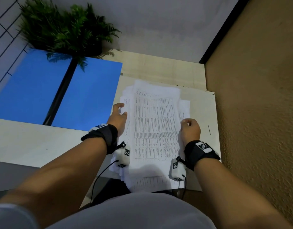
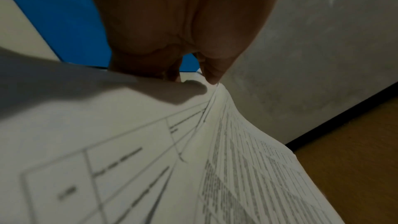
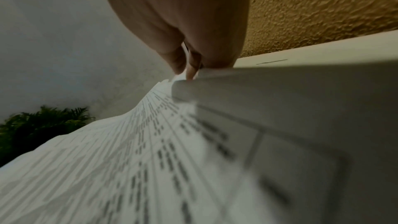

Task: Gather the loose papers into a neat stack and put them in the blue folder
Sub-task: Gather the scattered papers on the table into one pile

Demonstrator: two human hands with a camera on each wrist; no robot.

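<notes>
A stack of printed papers (image 1: 156, 126) lies slightly fanned on the white table (image 1: 26, 142) in front of me, its top sheets bowed upward. My left hand (image 1: 122, 110) pinches the stack's left edge between thumb and fingers. My right hand (image 1: 186, 122) grips the right edge with curled fingers. The blue folder (image 1: 86, 96) lies open flat to the left of the papers, touching neither hand. In the left wrist view the left hand (image 2: 189, 74) holds the sheet edges (image 2: 237, 159), with the folder (image 2: 71, 23) behind. The right wrist view shows my right hand (image 3: 189, 69) on the papers (image 3: 129, 159).
A green potted fern (image 1: 64, 32) stands at the back, overhanging the folder's far edge. A brown textured wall (image 1: 258, 113) runs close along the table's right side. The stack's near end hangs over the table's front edge by my body.
</notes>
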